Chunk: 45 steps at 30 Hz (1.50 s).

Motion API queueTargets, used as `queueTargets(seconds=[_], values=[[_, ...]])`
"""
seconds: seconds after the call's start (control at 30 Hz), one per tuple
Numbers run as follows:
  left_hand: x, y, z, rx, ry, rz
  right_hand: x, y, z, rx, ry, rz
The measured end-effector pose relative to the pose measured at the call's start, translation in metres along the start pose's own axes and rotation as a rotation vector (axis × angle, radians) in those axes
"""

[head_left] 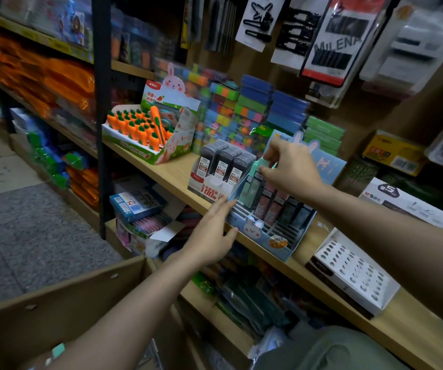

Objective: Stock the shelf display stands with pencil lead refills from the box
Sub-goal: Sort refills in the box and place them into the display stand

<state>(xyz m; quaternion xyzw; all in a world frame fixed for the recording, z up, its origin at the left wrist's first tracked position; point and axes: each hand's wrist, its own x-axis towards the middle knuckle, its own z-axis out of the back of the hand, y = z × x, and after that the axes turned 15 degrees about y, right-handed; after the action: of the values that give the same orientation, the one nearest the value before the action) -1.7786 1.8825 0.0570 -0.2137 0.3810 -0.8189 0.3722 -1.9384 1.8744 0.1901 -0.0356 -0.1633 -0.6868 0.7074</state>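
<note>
1. A mint refill case (262,166) is pinched by the right hand (292,166) over the back row of the blue stand (265,236).
2. The stand's front corner is touched by the left hand (213,236), fingers spread flat.
3. The case may be jammed against pink cases (268,201) just below the pinch.
4. The stand could be tipped off the shelf (169,172) edge under the steadying palm.

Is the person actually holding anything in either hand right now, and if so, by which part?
The right hand pinches the top end of a mint-green lead refill case over the blue bunny display stand. The left hand holds nothing; its straight fingers rest against the stand's corner.
</note>
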Motion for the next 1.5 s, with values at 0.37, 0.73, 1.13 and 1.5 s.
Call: queueTargets(seconds=[0.37,0.73,1.13,1.5], values=[[-0.002,0.001,-0.001,-0.004,0.0,-0.011,-0.003,-0.006,0.003,-0.007,-0.024,-0.007],[-0.006,0.002,-0.001,-0.008,0.007,-0.01,-0.004,-0.004,0.0,-0.001,0.062,-0.07],[-0.013,0.009,-0.002,0.075,0.032,-0.076,-0.017,0.0,0.003,-0.034,-0.028,-0.088],[-0.146,0.102,0.004,-0.076,0.069,0.476,-0.135,0.086,-0.158,0.105,0.823,0.585]])
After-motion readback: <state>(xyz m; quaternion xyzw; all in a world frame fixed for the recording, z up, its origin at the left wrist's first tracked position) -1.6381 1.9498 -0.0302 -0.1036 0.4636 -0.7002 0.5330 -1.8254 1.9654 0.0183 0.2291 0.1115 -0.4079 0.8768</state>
